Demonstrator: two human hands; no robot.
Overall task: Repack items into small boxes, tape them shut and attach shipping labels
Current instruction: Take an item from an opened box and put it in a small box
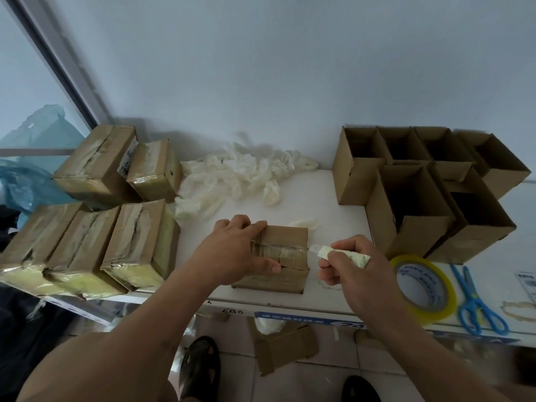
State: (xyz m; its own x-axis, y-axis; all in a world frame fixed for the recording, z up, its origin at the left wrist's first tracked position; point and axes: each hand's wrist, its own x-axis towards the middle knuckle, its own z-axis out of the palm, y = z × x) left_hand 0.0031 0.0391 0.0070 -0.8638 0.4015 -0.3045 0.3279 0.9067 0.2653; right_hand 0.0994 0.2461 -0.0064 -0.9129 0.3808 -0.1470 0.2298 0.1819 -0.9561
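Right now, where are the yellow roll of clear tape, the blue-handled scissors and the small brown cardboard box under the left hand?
yellow roll of clear tape [443, 288], head view, on its outer rim.
blue-handled scissors [475, 306], head view, at the pivot.
small brown cardboard box [290, 237], head view, on its top flap.

Off-task clutter in view

Blue plastic bag [20, 184] far left of the left hand; dark sandals [200, 369] on the tiled floor [324, 381] beneath both hands.
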